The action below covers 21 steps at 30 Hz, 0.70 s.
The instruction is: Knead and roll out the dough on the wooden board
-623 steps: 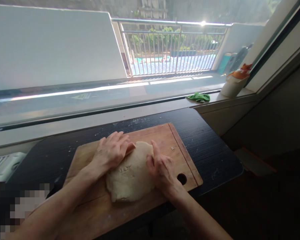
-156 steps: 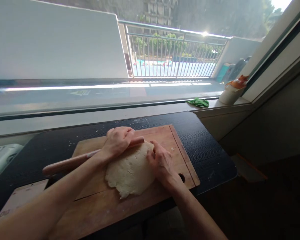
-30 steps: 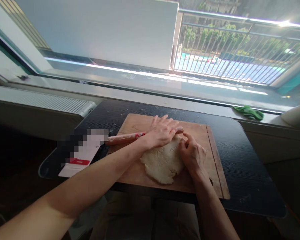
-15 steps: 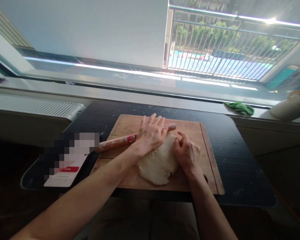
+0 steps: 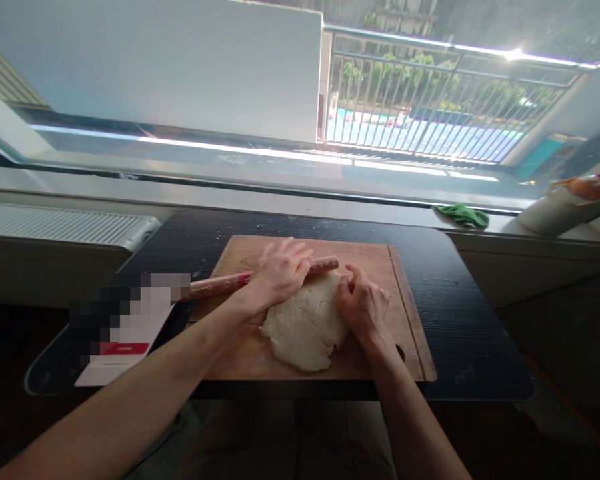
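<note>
A flattened pale sheet of dough with cracked, uneven edges lies on a wooden cutting board. My left hand is laid over a wooden rolling pin, fingers reaching across it and thumb along its near side. The pin lies slantwise at the dough's far edge, its right end showing beyond the hand. My right hand is closed with curled fingers at the right edge of the dough; the index finger sticks out a little. The fingertips on the dough are partly hidden.
The board rests on a black table dusted with flour at the back. A white and red packet, partly pixelated, lies on the left. On the windowsill are a green cloth and a pale container. A radiator stands at left.
My left hand has slid left along the rolling pin, so more of its right end shows. My right hand stays at the dough's edge. The whole view has shifted slightly.
</note>
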Each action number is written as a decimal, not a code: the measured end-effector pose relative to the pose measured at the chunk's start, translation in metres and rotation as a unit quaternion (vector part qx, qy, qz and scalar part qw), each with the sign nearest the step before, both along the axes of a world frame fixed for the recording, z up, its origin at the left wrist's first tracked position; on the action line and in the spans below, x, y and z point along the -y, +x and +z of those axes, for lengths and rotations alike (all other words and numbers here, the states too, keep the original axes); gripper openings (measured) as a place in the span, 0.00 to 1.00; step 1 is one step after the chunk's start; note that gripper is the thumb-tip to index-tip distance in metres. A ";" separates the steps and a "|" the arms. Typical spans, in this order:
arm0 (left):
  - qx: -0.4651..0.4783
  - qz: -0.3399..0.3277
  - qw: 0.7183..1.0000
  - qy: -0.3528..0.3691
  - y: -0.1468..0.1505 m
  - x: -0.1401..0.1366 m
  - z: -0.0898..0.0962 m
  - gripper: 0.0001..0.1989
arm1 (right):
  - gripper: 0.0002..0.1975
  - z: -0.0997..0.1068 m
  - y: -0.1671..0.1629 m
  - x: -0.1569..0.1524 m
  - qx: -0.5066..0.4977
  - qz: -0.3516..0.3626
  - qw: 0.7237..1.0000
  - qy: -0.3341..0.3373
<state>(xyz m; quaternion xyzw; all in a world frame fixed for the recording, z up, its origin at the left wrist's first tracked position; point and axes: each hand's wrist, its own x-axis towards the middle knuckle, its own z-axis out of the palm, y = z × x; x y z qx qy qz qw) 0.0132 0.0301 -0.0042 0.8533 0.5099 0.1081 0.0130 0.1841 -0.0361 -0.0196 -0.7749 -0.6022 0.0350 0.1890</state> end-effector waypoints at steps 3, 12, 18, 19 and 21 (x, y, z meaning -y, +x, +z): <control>-0.011 0.033 0.999 0.022 -0.004 -0.014 -0.002 0.24 | 0.18 0.000 0.000 0.000 0.005 -0.003 1.000 0.000; -0.066 0.080 0.990 -0.093 0.011 -0.065 0.006 0.21 | 0.20 -0.003 0.001 -0.002 0.002 -0.001 1.000 -0.004; -0.005 0.015 0.998 0.055 0.010 -0.015 0.001 0.23 | 0.20 -0.002 0.001 -0.001 0.007 0.000 1.000 -0.003; -0.007 0.014 0.998 0.060 0.010 -0.014 0.001 0.23 | 0.20 -0.002 0.000 -0.001 0.009 0.000 1.000 0.000; -0.019 0.031 0.998 0.042 0.010 -0.017 0.003 0.23 | 0.20 -0.002 -0.001 0.000 0.011 0.000 1.000 0.010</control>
